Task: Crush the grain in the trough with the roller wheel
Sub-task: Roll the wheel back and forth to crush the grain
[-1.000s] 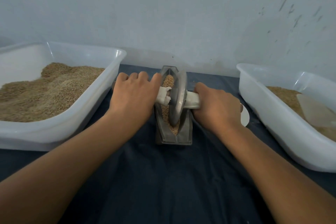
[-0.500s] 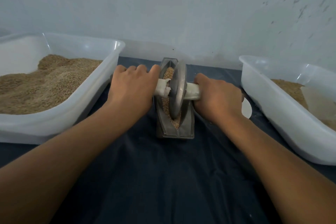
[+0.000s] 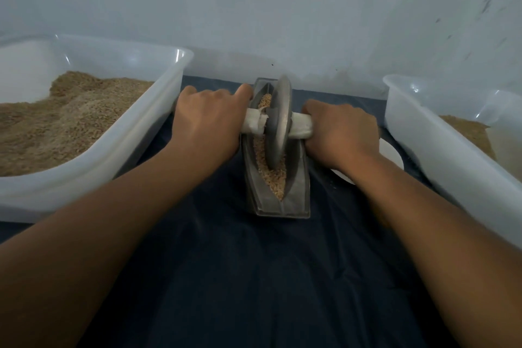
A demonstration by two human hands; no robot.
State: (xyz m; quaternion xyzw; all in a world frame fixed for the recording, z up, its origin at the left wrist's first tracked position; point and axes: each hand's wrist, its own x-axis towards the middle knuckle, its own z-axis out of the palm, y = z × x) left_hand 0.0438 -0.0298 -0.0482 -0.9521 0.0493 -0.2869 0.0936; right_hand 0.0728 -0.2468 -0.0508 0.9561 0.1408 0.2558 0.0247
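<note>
Left hand [image 3: 207,124] and right hand [image 3: 340,133] are each gripping the axle [image 3: 300,127] tight; they are bracing the wheel [image 3: 278,124] upright, likely to bear down evenly on the grain [image 3: 272,175] in the trough [image 3: 296,198].

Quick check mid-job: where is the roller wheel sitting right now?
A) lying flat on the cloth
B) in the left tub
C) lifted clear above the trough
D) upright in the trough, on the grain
D: the roller wheel stands on edge in the trough, its rim down in the grain, with the left hand and right hand gripping its axle.

Both forearms stretched forward, left grip [image 3: 209,118] and right grip [image 3: 340,130] fists knuckles-up, fingers seemingly curled under
</note>
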